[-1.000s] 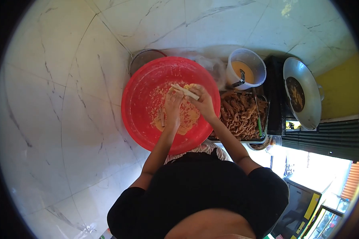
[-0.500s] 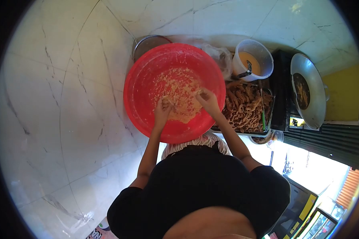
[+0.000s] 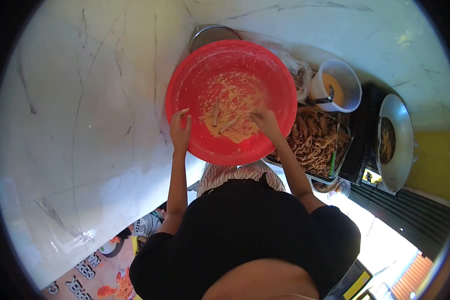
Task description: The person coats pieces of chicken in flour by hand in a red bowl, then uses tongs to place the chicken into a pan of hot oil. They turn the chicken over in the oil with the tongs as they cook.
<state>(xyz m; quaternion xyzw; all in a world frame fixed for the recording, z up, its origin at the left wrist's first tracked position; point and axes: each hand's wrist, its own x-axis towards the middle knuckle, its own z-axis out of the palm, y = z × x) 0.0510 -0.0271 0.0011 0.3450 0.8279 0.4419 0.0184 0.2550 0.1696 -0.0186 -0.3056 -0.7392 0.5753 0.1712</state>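
A big red basin [image 3: 185, 75] holds crumbly, floury coating [image 3: 235, 90]. Two coated strips [image 3: 216, 114] lie on the coating near the basin's middle. Over the basin's left rim, my left hand [image 3: 180, 127] pinches a small pale strip [image 3: 184, 111] between thumb and finger. My right hand [image 3: 266, 122] is inside the basin on the right, at the edge of the coating, fingers bent together; whatever they hold is hidden.
Right of the basin is a tray of brown fried strips [image 3: 312, 140] with a green-handled tool [image 3: 332, 164]. Behind it are a plastic bag [image 3: 297, 75] and a white bucket of batter [image 3: 352, 82]. A wok [image 3: 402, 145] with dark oil stands farther right.
My left hand has moved left, from the coating to the basin's rim. Two strips now show on the coating. The whole view has shifted and tilted slightly.
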